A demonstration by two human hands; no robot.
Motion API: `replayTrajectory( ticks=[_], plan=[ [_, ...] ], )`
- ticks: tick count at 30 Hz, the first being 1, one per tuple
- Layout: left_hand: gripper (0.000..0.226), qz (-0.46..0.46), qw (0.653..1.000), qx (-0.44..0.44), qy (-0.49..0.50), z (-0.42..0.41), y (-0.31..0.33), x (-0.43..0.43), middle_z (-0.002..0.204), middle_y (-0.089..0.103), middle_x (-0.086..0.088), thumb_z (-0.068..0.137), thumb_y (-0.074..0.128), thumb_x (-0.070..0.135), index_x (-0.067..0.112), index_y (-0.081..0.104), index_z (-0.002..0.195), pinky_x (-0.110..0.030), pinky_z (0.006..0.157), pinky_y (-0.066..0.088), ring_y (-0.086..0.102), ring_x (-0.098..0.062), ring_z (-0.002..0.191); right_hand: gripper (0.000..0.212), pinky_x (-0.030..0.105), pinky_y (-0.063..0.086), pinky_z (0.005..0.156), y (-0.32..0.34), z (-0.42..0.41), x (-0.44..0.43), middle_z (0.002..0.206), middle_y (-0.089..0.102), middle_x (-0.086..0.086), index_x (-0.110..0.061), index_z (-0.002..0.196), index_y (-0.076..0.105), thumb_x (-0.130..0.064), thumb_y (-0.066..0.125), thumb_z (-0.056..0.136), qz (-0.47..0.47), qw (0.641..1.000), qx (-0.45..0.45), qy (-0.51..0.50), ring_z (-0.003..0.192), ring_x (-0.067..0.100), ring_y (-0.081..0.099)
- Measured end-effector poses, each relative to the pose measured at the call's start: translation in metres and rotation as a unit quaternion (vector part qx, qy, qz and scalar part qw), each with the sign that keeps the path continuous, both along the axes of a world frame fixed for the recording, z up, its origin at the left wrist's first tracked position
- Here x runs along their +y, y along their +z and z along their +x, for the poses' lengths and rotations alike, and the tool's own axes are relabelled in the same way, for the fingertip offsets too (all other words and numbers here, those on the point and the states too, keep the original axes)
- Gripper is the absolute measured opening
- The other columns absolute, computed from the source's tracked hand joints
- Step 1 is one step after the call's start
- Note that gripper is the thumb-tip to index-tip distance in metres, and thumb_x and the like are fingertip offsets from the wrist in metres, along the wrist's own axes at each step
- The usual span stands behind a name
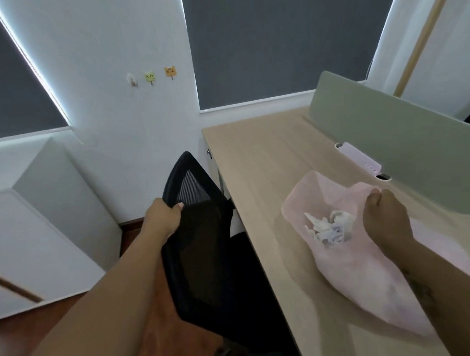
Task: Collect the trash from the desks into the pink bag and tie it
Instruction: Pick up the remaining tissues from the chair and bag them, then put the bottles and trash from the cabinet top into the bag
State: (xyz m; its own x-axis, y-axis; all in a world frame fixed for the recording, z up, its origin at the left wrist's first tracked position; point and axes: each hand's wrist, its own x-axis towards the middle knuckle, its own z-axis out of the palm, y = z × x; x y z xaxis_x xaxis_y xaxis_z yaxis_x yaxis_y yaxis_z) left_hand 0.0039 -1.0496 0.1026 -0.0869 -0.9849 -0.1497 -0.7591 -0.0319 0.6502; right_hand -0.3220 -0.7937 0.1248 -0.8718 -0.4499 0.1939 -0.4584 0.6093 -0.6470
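Observation:
The pink bag (358, 264) lies on the light wooden desk (258, 162), its mouth held open toward the far side. Crumpled white paper trash (329, 229) shows inside the bag. My right hand (384, 217) is closed on the bag's upper rim at the right of the opening. My left hand (162, 218) grips the top edge of the black mesh office chair (199, 246), which stands at the desk's left side.
A pale green divider panel (390, 130) runs along the desk's far edge, with a pink power strip (361, 157) at its foot. White cabinets (27, 224) stand at the left. Small animal-shaped hooks (152, 77) hang on the white wall between dark window blinds.

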Motion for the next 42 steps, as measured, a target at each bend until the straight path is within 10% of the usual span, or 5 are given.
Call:
replayTrajectory(
  ticks=[7,13,23,29,42],
  plan=[
    [0.050,0.020,0.998,0.044,0.046,-0.034,0.004,0.047,0.126,0.056,-0.024,0.098,0.054,0.032,-0.002,0.043,0.132,-0.043,0.088,0.049,0.057,-0.039,0.110,0.043,0.043,0.044,0.075,0.028,-0.004,0.011,0.096,0.060,0.030,0.002,0.101,0.052,-0.028,0.021,0.104,-0.028,0.997,0.052,0.047,0.090,0.044,0.058],
    [0.092,-0.211,0.940,-0.251,-0.097,-0.080,0.015,0.085,0.156,0.024,-0.017,0.087,0.046,0.065,0.011,0.014,0.154,-0.058,0.110,0.028,0.026,-0.042,0.139,0.035,0.044,0.045,0.071,0.056,-0.003,0.029,0.082,0.054,0.016,-0.003,0.097,0.050,-0.027,0.025,0.103,-0.043,0.991,0.112,0.067,0.081,0.039,0.057],
    [0.120,0.028,0.973,-0.026,-0.227,-0.243,0.010,0.140,0.163,0.007,-0.008,0.067,0.067,0.074,0.028,0.000,0.155,-0.061,0.112,0.021,0.017,-0.042,0.143,0.035,0.040,0.038,0.052,0.092,-0.028,0.142,0.061,0.044,0.003,-0.014,0.084,0.041,-0.037,0.023,0.104,-0.088,0.979,0.177,-0.038,0.054,0.023,0.045],
    [0.043,-0.040,0.956,0.028,-0.290,-0.274,-0.034,0.184,0.129,0.059,-0.027,0.102,0.045,0.031,-0.003,0.057,0.126,-0.042,0.097,0.044,0.056,-0.041,0.119,0.032,0.031,0.033,0.047,0.091,-0.036,0.204,0.062,0.046,0.000,-0.017,0.088,0.038,-0.038,0.021,0.104,0.004,0.976,0.201,-0.088,0.056,0.018,0.048],
    [0.038,-0.331,0.927,0.076,-0.160,-0.226,0.265,0.066,0.122,0.061,-0.025,0.101,0.035,0.025,0.003,0.063,0.113,-0.043,0.090,0.045,0.056,-0.043,0.112,0.024,0.031,0.028,0.046,0.225,-0.094,0.156,0.057,0.042,0.004,-0.014,0.087,0.033,-0.031,0.028,0.104,0.102,0.924,0.366,-0.035,0.047,0.022,0.040]
  ],
)
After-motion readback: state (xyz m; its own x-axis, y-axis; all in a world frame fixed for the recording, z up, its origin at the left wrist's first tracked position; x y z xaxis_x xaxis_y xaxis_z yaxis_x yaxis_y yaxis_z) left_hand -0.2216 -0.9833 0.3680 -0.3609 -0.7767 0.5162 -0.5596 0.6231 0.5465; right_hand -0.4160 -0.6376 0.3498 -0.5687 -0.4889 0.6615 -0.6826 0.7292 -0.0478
